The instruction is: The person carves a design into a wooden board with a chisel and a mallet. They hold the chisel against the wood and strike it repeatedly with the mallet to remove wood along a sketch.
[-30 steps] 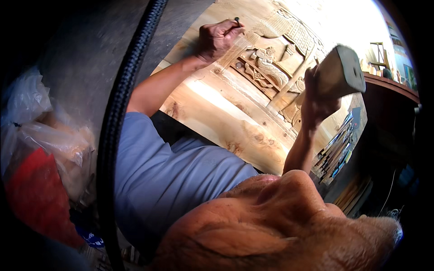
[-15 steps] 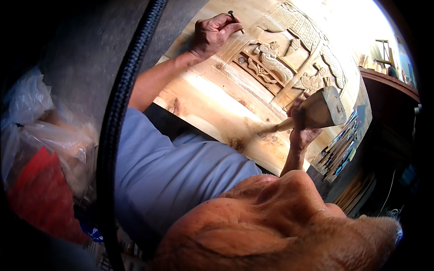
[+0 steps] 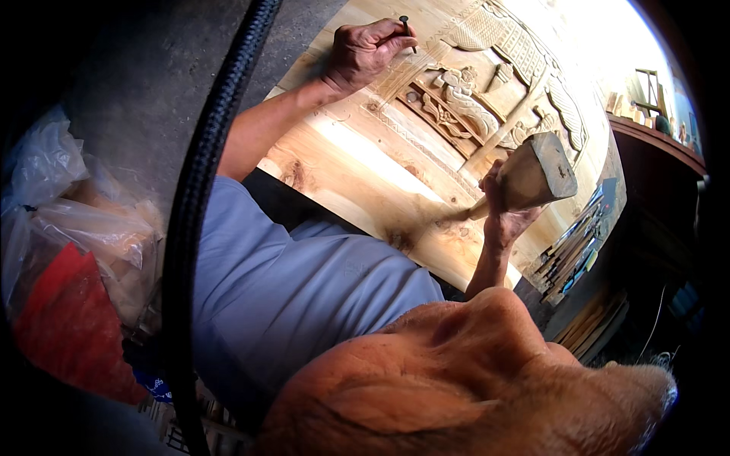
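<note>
My left hand (image 3: 369, 55) pinches a slim dark metal chisel (image 3: 405, 29) with a broad flat head. The chisel stands nearly upright over the left border of a carved wooden panel (image 3: 334, 182); I cannot tell whether its tip touches the wood. Figures and patterned drapery are carved in relief (image 3: 464, 99) to the right of that hand. My right hand (image 3: 506, 216) grips a wooden mallet (image 3: 536, 175) with a blocky head, raised over the panel's near right part. Its handle is mostly hidden by the hand and shadow.
Several thin carving tools (image 3: 578, 247) lie in a row beyond the panel's right edge. A dark red-brown shelf (image 3: 658, 140) with small objects stands at the far right. Clear plastic bags (image 3: 114, 228) and a red sheet (image 3: 72, 327) sit at left. A black braided cable (image 3: 205, 175) crosses the view.
My left hand has shifted slightly right, and the chisel has turned more upright. The mallet in my right hand has moved a little up and left.
</note>
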Demonstrator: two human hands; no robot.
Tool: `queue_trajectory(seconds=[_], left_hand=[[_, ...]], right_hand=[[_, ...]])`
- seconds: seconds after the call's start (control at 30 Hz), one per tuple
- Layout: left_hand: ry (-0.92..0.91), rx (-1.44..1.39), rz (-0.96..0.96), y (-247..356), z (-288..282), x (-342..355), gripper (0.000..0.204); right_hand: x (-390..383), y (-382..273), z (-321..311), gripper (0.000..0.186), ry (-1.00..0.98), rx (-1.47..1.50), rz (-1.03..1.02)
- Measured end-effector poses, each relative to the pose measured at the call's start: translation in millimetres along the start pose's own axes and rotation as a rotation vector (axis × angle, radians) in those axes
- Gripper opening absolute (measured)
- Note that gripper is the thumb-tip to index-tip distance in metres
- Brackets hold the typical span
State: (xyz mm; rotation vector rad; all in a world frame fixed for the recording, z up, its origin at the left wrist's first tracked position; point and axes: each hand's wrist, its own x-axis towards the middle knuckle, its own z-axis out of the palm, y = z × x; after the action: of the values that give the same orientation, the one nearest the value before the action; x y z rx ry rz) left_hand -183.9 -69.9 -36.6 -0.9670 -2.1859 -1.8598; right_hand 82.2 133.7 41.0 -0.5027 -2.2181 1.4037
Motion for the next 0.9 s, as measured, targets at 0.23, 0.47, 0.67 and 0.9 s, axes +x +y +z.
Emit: queue_trajectory(seconds=[0.23, 0.47, 0.67, 0.9], left_hand=[[-0.02, 0.016, 0.015, 0.5, -1.2, -0.6, 0.014], [0.003, 0.05, 0.133, 0.5, 0.6, -0.8, 0.011], [0.031, 0.231, 0.355, -0.6, -0.8, 1.6, 0.016], [0.033, 0.25, 0.316, 2.0, 0.1, -1.0, 0.013]], right_hand=[[3.8, 5.8, -2.2, 0.044, 0.084, 0.111, 0.11], [12.3, -3.6, 6.7, 0.051, -0.072, 0.028, 0.012], [27.6, -19.3, 19.9, 0.062, -0.267, -0.411, 0.037], [98.8, -65.6, 33.5, 0.064, -0.037, -0.715, -0.543]])
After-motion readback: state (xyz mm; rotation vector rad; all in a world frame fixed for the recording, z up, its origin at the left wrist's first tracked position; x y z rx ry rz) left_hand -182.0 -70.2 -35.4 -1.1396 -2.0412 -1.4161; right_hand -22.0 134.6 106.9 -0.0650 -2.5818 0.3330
